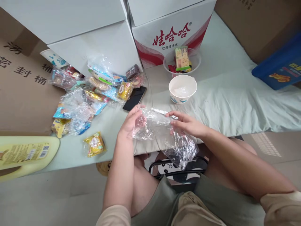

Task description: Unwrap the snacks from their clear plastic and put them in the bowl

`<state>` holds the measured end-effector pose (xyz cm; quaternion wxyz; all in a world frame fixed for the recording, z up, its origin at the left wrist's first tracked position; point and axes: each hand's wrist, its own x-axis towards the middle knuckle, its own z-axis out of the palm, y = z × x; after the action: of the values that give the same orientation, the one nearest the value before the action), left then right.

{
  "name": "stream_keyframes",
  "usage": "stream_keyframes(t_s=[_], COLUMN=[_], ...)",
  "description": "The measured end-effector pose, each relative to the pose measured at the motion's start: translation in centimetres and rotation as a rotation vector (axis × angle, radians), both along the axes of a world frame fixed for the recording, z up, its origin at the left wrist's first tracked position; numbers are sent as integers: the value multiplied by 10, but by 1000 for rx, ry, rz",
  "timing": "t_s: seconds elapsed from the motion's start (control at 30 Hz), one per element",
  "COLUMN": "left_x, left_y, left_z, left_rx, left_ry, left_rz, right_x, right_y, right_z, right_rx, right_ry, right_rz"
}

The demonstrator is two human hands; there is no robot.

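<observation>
Over the green cloth [225,103], left hand [134,121] and right hand [185,124] pinching crinkly plastic bag [174,144], snack heap [78,103] crowding in, phone [135,99] partly covered, blue container [270,70] cut off.

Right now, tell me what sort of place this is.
Likely a living space doubling as storage: a Wahaha water carton, a green cloth-covered bench or bed, and wrapped snacks suggest it.

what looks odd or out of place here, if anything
The black phone lies beside the heap of snack packets, with a yellow packet overlapping its edge, so it seems out of place among food. The clear plastic being handled is crumpled, which isn't unusual. I see no spill.
</observation>
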<state>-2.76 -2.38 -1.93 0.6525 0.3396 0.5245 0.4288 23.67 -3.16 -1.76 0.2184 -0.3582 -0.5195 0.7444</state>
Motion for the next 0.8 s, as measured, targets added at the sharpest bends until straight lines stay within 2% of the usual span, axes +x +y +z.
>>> stream_keyframes(t_s=[0.1, 0.27, 0.4, 0.57, 0.8], left_x=[-1, 4, 16, 29, 32], left_y=[4, 6, 1, -7, -8], left_z=[1, -1, -4, -6, -11], left_rx=[87, 120, 131, 160, 165], left_ry=[-11, 18, -74, -106, -85], left_rz=[111, 210, 87, -33, -5], right_x=[-1, -1, -1, -1, 0], right_y=[-2, 0, 2, 1, 1], right_z=[0, -2, -1, -3, -3], right_rx=[-14, 46, 81, 139, 203], right_ry=[29, 13, 11, 36, 23], right_rz=[60, -126, -242, -268, -341])
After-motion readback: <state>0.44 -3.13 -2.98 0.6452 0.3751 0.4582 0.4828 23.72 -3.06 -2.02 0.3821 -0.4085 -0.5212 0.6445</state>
